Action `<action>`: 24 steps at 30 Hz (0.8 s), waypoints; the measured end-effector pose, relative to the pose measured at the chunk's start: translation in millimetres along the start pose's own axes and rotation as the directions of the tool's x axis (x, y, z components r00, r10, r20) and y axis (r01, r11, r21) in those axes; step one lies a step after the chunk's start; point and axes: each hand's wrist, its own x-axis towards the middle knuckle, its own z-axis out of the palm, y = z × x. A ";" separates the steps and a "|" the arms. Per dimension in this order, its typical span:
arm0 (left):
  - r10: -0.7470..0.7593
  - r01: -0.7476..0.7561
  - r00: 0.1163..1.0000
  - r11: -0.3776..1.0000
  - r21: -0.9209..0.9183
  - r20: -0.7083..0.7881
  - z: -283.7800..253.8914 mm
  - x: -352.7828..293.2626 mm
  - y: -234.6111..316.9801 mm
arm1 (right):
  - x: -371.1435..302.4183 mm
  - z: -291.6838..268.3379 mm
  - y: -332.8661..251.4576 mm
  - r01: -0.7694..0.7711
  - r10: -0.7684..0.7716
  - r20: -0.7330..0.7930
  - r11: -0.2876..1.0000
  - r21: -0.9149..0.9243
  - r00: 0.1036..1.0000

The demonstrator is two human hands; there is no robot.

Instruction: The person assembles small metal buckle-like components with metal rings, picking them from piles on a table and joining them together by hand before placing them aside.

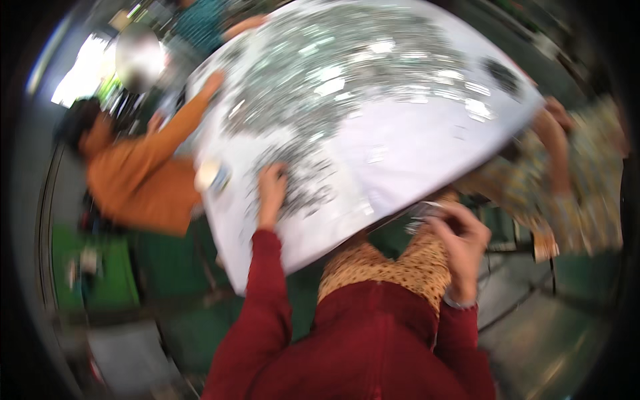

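Left grip (271,189), closure too blurred to tell, is among dark pieces (310,181), near left on the bench (413,143); right grip (463,235) pinches a shiny item (420,215).

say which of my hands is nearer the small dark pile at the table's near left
Left. Your left hand is at the small dark pile; your right hand is off to the right, past the near edge of the white table.

A co-worker in orange (137,183) reaches over the left side of a white desk (413,143); a person in checked clothing (583,177) faces its right. A bright opening (79,70) glows beyond.
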 end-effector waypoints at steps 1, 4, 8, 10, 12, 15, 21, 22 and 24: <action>0.001 0.003 0.998 0.998 0.065 -0.062 -4.2 5.3 -6.6 | -2.2 4.6 5.8 0.026 -0.023 -0.044 0.996 0.082 0.999; -0.223 0.233 0.970 0.967 0.106 -0.091 -49.2 -4.3 -7.1 | -10.4 7.6 12.8 0.018 -0.030 0.047 0.973 0.230 0.998; -0.232 0.239 0.971 0.929 0.282 -0.058 -54.5 -17.0 9.3 | -17.0 3.6 16.8 -0.012 -0.013 0.124 0.979 0.203 0.992; -0.094 0.108 0.993 0.964 0.243 -0.070 -48.1 -10.8 36.4 | -17.5 -3.8 15.5 -0.036 0.011 0.144 0.984 0.172 0.990; -0.010 0.012 0.999 0.997 0.070 -0.038 -32.2 -0.5 49.3 | -17.9 -7.7 15.6 -0.046 0.022 0.150 0.986 0.158 0.988; -0.008 0.008 0.992 1.000 0.005 0.126 -1.6 10.7 64.2 | -16.0 -7.8 15.1 -0.045 0.020 0.148 0.985 0.166 0.989; -0.117 0.074 0.972 0.975 0.208 0.203 24.2 14.4 66.4 | -15.1 -3.4 14.8 0.004 -0.024 0.145 0.991 0.134 0.989; -0.094 0.050 0.978 0.973 0.227 0.186 26.4 13.5 65.0 | -15.0 -2.6 15.3 -0.003 -0.016 0.141 0.991 0.133 0.990; -0.053 0.011 0.987 0.964 0.266 0.151 30.6 10.0 61.5 | -14.8 -1.1 16.4 -0.020 0.001 0.139 0.991 0.131 0.990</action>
